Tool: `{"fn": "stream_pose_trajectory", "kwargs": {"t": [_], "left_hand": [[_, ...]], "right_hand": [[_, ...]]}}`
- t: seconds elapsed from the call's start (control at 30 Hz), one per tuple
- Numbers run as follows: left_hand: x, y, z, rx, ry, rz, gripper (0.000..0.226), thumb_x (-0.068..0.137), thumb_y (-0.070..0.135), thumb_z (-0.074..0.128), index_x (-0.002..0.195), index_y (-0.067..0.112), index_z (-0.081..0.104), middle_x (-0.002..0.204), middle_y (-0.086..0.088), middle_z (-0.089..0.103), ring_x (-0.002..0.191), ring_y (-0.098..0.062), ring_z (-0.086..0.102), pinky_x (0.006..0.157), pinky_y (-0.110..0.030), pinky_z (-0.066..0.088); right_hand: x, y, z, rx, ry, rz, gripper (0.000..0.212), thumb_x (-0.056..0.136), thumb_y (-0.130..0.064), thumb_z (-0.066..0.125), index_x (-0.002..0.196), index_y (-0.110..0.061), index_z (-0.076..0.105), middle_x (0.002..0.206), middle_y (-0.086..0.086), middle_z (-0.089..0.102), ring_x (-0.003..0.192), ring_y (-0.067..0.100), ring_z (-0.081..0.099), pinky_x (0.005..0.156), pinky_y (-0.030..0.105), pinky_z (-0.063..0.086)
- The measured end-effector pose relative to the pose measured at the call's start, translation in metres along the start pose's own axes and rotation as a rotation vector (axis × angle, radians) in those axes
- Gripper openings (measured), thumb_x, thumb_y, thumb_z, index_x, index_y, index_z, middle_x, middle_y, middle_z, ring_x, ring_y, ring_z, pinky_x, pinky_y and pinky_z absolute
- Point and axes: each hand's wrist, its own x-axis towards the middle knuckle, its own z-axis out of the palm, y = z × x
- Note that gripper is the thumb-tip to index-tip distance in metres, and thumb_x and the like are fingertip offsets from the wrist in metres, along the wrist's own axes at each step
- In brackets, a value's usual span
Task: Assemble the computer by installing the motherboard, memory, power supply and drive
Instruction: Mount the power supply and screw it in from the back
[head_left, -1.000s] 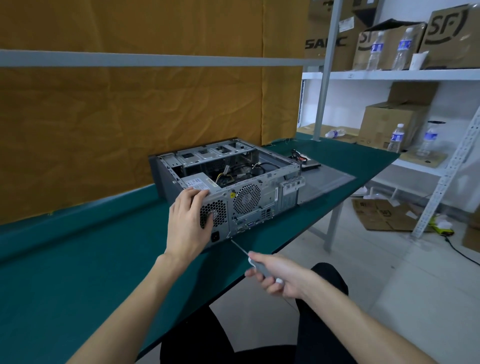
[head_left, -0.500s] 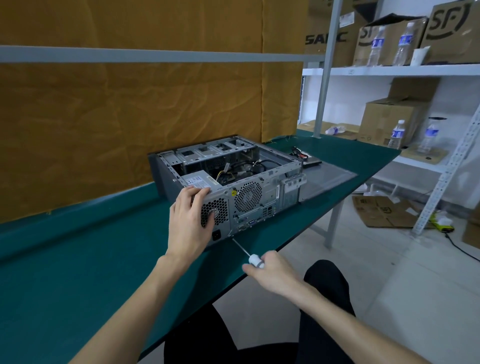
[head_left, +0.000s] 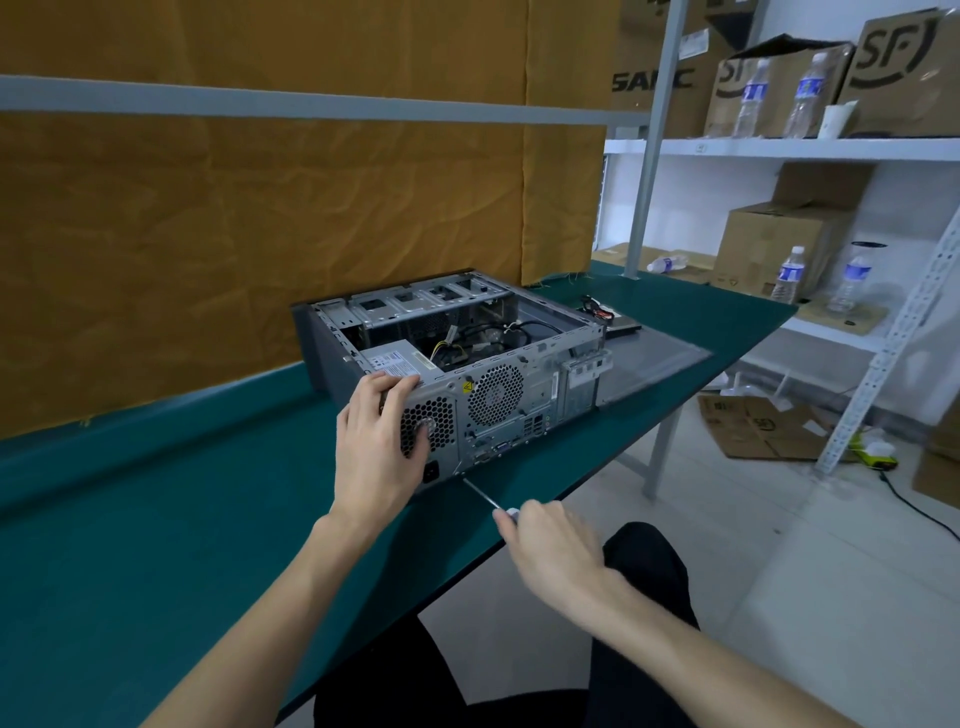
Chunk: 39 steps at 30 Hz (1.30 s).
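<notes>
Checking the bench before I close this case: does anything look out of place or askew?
One thing: a water bottle lies on its side on the shelf behind the bench, while the others stand upright. The open computer case sits flat, left hand bracing it, right hand holding the screwdriver at its rear panel.

- Computer case (head_left: 524, 364): bare silver-grey metal, dark grey side, rear vents in a honeycomb of round holes.
- Power supply (head_left: 395, 364): grey, white label.
- Surface (head_left: 156, 519): teal green.
- Backdrop (head_left: 260, 208): wrinkled mustard-brown.
- Cardboard boxes (head_left: 779, 244): tan, black lettering.
- Water bottles (head_left: 789, 275): clear, blue labels.
- Screwdriver (head_left: 485, 496): silver shaft, white handle.
</notes>
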Motion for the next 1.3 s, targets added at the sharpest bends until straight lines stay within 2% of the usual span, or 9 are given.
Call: {"fn": "stream_pose_trajectory", "kwargs": {"t": [0.1,0.2,0.27,0.37,0.5,0.77,0.83,1.0,1.3], "left_hand": [[0.000,0.001,0.003,-0.008,0.016,-0.016,0.059,0.083,0.015,0.077,0.138,0.016,0.054,0.133,-0.002,0.046,0.134,-0.026,0.045,0.102,-0.042,0.040],[-0.001,0.005,0.005,-0.022,0.021,-0.056,0.058,0.083,0.015,0.075,0.137,0.017,0.054,0.133,-0.003,0.045,0.134,-0.025,0.044,0.104,-0.041,0.038],[-0.001,0.006,0.005,-0.026,0.023,-0.063,0.058,0.084,0.016,0.075,0.137,0.017,0.054,0.133,-0.003,0.046,0.134,-0.025,0.044,0.104,-0.041,0.037],[-0.002,0.005,0.002,-0.021,0.018,-0.039,0.058,0.084,0.017,0.076,0.138,0.017,0.054,0.133,-0.003,0.046,0.133,-0.024,0.044,0.104,-0.040,0.037],[-0.002,0.005,0.003,-0.025,0.021,-0.053,0.058,0.085,0.016,0.076,0.138,0.017,0.054,0.133,-0.002,0.045,0.134,-0.024,0.044,0.105,-0.039,0.037],[-0.002,0.008,0.003,-0.030,0.013,-0.068,0.058,0.084,0.014,0.075,0.138,0.016,0.053,0.133,-0.003,0.044,0.134,-0.027,0.044,0.103,-0.042,0.040],[-0.003,0.006,0.000,-0.031,0.007,-0.044,0.059,0.084,0.014,0.076,0.138,0.016,0.052,0.133,-0.001,0.043,0.133,-0.026,0.044,0.102,-0.042,0.041],[-0.002,0.003,0.000,-0.026,0.002,-0.025,0.062,0.083,0.013,0.077,0.140,0.016,0.052,0.133,-0.001,0.044,0.134,-0.025,0.044,0.100,-0.042,0.043],[-0.002,0.013,0.000,-0.052,0.000,-0.086,0.062,0.081,0.010,0.074,0.138,0.016,0.052,0.134,-0.004,0.044,0.134,-0.027,0.044,0.102,-0.045,0.043]], "right_hand": [[0.007,-0.002,0.004,0.302,-0.155,0.068,0.055,0.108,-0.052,0.036,0.067,-0.017,0.043,0.058,-0.003,0.048,0.043,0.016,0.045,0.045,0.027,0.035],[0.017,0.002,-0.015,1.073,-0.584,0.514,0.050,0.104,-0.056,0.047,0.079,-0.012,0.054,0.053,-0.003,0.049,0.035,0.009,0.038,0.032,0.020,0.029],[0.015,0.005,-0.017,1.226,-0.648,0.571,0.047,0.098,-0.056,0.059,0.086,-0.011,0.056,0.058,0.000,0.051,0.038,0.008,0.039,0.032,0.018,0.029],[0.003,0.000,-0.016,0.683,-0.425,0.267,0.043,0.093,-0.049,0.069,0.088,-0.011,0.051,0.072,0.004,0.056,0.049,0.016,0.052,0.039,0.024,0.037],[-0.005,-0.003,-0.020,-0.172,-0.096,-0.021,0.043,0.108,-0.044,0.046,0.073,-0.021,0.036,0.077,0.000,0.050,0.078,0.029,0.057,0.063,0.033,0.035],[0.006,0.005,-0.009,0.953,-0.523,0.317,0.037,0.102,-0.042,0.059,0.083,-0.011,0.056,0.054,-0.003,0.049,0.040,0.011,0.040,0.039,0.021,0.032],[0.009,0.009,-0.015,0.888,-0.516,0.293,0.038,0.101,-0.044,0.060,0.083,-0.010,0.060,0.055,-0.003,0.051,0.040,0.011,0.042,0.039,0.021,0.033],[0.003,0.002,-0.010,0.036,-0.097,0.016,0.051,0.106,-0.052,0.039,0.068,-0.017,0.042,0.065,-0.001,0.050,0.053,0.018,0.044,0.051,0.032,0.033],[0.011,0.004,-0.005,0.483,-0.345,0.105,0.055,0.104,-0.053,0.041,0.066,-0.013,0.042,0.035,-0.003,0.042,0.031,0.016,0.041,0.039,0.021,0.037]]}}
